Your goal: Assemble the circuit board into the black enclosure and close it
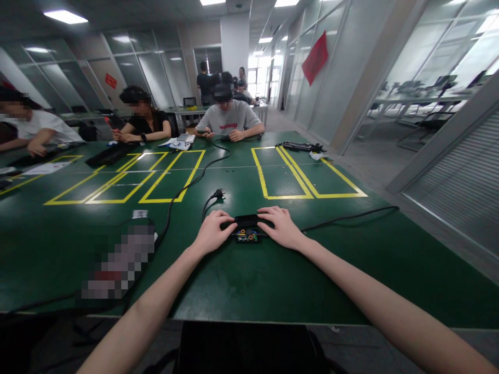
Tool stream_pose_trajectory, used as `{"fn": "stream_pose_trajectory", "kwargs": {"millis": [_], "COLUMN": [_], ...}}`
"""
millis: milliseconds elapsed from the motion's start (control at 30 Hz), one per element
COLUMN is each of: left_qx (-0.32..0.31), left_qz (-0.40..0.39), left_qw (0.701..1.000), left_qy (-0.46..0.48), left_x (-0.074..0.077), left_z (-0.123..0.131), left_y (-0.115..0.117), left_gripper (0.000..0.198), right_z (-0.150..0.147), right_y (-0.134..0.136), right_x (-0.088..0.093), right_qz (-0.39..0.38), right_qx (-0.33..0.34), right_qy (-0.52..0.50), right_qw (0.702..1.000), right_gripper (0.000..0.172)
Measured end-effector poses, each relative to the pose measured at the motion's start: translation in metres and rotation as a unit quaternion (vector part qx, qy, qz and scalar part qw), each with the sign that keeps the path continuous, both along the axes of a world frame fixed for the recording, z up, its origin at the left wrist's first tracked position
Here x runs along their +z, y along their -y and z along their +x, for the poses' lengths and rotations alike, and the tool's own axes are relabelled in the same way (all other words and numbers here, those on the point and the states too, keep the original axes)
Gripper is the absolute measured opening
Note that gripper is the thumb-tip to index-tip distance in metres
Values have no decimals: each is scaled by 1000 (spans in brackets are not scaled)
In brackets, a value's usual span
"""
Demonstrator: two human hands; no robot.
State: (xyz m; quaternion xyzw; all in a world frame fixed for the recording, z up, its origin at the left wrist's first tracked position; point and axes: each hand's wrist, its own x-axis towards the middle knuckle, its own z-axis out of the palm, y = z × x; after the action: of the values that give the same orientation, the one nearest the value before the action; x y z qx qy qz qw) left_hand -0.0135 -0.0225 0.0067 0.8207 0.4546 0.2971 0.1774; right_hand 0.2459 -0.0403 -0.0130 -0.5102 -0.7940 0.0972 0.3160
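The small black device [247,228] lies on the green table [249,291] right in front of us, near its front edge, held between our two hands. Our left hand [212,232] has its fingers curled in against the device's left end. Our right hand [281,227] reaches its fingers along the far edge and clasps the right end, so both hands grasp it and neither is free. The near side of the device shows small orange, yellow and blue parts, which look like exposed components, though they are too small for us to name. We judge it light and stiff, a hard shell that will not flex, with the coloured parts the delicate bit. The plain black ends and long sides, where our fingers already sit, seem the safest places to hold it. Just beyond our left hand a black power plug [218,194] rests on the table, its cord curling away. A thinner cable [351,215] runs off to the right from behind our right wrist. Farther out are yellow tape rectangles [288,176], and a person in a grey shirt [230,120] sits across the table.
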Motion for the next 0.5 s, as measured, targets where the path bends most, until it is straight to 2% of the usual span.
{"fn": "stream_pose_trajectory", "kwargs": {"millis": [100, 267, 367, 500], "left_qx": [-1, -8, -9, -11], "left_qz": [-44, -149, -159, -178], "left_qw": [998, 977, 971, 962], "left_qy": [47, 149, 179, 207], "left_x": [0, 2, 1, 1], "left_z": [0, 0, 0, 1], "left_y": [0, -1, -1, -1], "left_gripper": [17, 21, 22, 21], "right_z": [0, -1, -2, -2], "right_y": [0, 2, 2, 2], "right_x": [1, 7, 7, 7], "right_qz": [-49, -153, -162, -164], "right_qx": [20, 48, 42, 45], "right_qy": [-78, -223, -274, -288], "right_qw": [996, 961, 947, 942], "right_gripper": [21, 25, 27, 27]}}
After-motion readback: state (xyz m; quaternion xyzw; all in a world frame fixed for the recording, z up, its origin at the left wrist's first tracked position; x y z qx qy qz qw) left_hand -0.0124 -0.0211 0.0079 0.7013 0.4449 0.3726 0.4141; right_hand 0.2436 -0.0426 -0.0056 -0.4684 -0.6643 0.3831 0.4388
